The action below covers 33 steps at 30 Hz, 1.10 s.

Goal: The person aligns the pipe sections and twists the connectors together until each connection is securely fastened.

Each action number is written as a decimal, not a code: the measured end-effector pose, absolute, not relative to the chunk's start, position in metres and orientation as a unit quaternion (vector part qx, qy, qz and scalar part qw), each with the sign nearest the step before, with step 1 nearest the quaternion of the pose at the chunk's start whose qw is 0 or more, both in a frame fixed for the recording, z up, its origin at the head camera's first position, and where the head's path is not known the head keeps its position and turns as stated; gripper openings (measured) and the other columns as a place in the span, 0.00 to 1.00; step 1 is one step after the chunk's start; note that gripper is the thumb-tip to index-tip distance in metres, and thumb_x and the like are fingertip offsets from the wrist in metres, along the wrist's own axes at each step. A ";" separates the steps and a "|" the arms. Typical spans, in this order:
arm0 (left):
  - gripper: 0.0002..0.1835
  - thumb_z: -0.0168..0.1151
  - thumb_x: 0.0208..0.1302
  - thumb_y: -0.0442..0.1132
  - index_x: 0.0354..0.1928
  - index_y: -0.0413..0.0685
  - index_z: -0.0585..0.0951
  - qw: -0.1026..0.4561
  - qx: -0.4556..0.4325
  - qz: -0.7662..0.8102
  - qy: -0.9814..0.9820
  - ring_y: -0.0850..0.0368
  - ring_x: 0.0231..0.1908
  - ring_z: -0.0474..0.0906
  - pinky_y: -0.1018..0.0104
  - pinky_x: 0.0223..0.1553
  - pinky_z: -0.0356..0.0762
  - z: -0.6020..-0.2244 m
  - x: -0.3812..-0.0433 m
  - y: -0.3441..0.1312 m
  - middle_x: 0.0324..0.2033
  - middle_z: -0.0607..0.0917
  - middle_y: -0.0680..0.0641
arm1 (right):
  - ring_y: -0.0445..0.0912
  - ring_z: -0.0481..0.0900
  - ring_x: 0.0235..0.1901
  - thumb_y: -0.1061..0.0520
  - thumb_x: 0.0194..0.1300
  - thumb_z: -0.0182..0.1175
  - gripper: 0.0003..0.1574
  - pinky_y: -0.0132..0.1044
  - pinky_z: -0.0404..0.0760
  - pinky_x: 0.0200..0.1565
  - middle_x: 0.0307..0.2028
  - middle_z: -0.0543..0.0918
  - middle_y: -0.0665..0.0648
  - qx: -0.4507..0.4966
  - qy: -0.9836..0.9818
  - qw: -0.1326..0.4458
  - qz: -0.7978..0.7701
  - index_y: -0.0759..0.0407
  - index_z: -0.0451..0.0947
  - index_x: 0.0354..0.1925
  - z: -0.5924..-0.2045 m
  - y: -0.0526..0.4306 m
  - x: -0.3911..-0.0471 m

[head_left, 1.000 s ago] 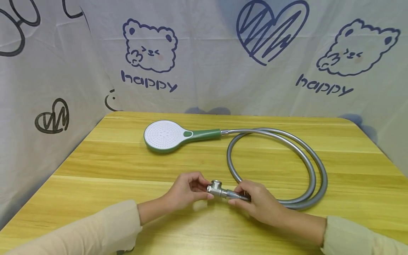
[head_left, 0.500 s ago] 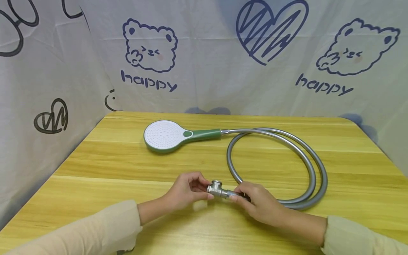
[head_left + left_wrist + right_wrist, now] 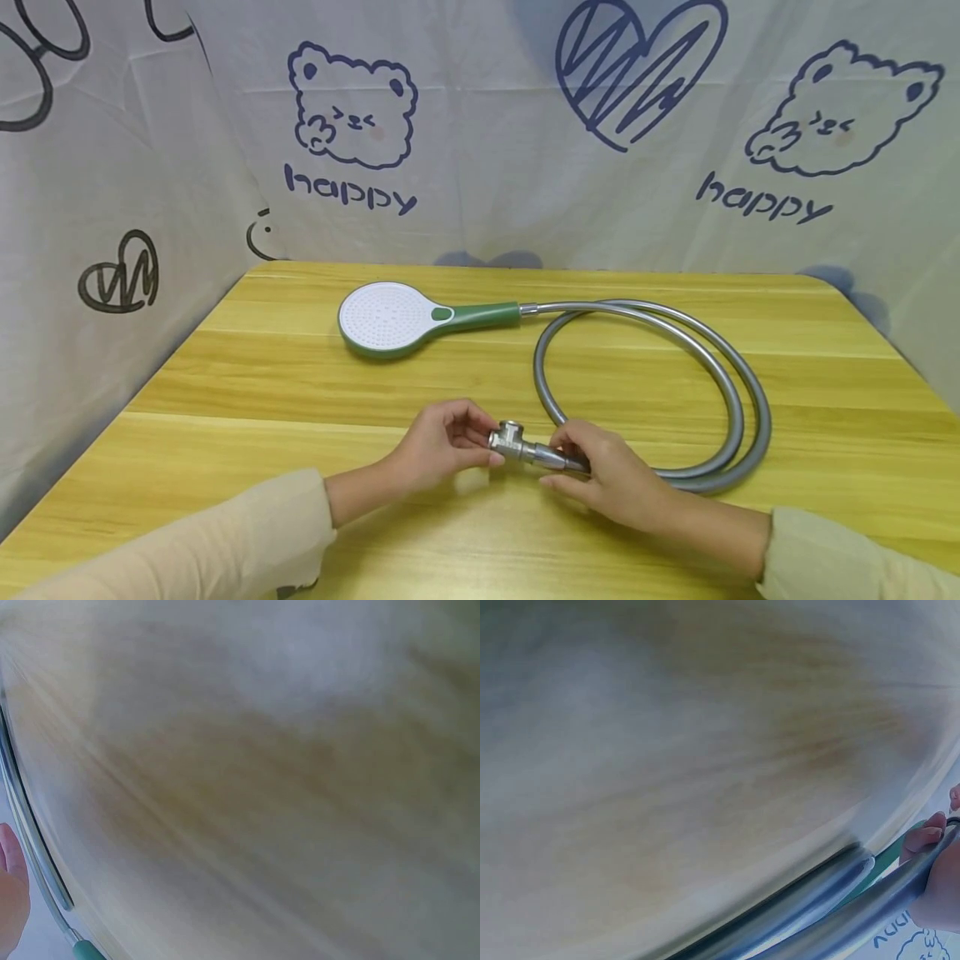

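My left hand [image 3: 438, 442] pinches a small chrome tee fitting [image 3: 509, 442] between thumb and fingertips, just above the table. The metal end of a grey shower hose [image 3: 546, 456] meets the fitting's right side. My right hand [image 3: 611, 475] has its fingers curled round the hose near that end, with the thumb below the metal cone. Behind the hands lies a green shower head [image 3: 386, 319] with a white spray face, joined by its handle to the other hose end. In the right wrist view, part of the right hand [image 3: 941, 877] shows beside the hose.
The hose loops [image 3: 750, 408] across the right half of the wooden table [image 3: 225, 400]. A white cloth [image 3: 487, 167] with drawn bears and hearts hangs behind and at the sides. Much of both wrist views is blurred tabletop.
My right thumb slides up the metal cone, then drops back below it, showing more of the cone now. The left hand and tee fitting barely shift. The shower head stays put.
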<state>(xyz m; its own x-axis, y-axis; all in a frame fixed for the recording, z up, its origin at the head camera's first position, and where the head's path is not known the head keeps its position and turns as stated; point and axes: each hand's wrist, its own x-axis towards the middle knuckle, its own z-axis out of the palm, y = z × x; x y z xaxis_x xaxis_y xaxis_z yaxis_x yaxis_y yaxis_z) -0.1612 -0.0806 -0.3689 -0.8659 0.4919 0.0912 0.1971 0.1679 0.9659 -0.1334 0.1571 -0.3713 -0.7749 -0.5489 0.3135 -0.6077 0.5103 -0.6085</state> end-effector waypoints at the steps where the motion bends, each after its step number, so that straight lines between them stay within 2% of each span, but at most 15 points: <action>1: 0.16 0.68 0.47 0.24 0.39 0.27 0.76 0.122 0.228 0.603 0.755 0.58 0.33 0.80 0.72 0.38 0.81 -0.369 -0.161 -0.081 0.38 0.81 0.32 | 0.30 0.64 0.23 0.56 0.54 0.68 0.15 0.25 0.70 0.22 0.26 0.73 0.46 0.333 -0.868 0.044 0.366 0.56 0.70 0.35 -0.371 0.157 -0.133; 9: 0.16 0.68 0.47 0.24 0.40 0.27 0.76 0.121 0.227 0.608 0.751 0.58 0.33 0.80 0.71 0.38 0.81 -0.369 -0.161 -0.081 0.38 0.81 0.32 | 0.30 0.63 0.22 0.61 0.48 0.71 0.19 0.25 0.70 0.21 0.24 0.73 0.46 0.324 -0.870 0.065 0.367 0.56 0.68 0.31 -0.371 0.157 -0.133; 33: 0.15 0.67 0.47 0.23 0.38 0.26 0.75 0.124 0.232 0.606 0.751 0.57 0.33 0.81 0.71 0.37 0.81 -0.370 -0.160 -0.082 0.38 0.81 0.31 | 0.30 0.65 0.22 0.58 0.54 0.67 0.10 0.25 0.71 0.21 0.24 0.76 0.47 0.325 -0.862 0.058 0.385 0.56 0.73 0.30 -0.372 0.157 -0.133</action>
<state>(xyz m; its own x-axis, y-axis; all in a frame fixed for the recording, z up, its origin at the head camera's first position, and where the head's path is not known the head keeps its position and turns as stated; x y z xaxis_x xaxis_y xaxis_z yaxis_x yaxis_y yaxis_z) -0.1603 -0.0817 -0.3695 -0.8613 0.4990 0.0958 0.1992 0.1581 0.9671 -0.1329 0.1567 -0.3722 -0.7816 -0.5164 0.3500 -0.6053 0.4922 -0.6255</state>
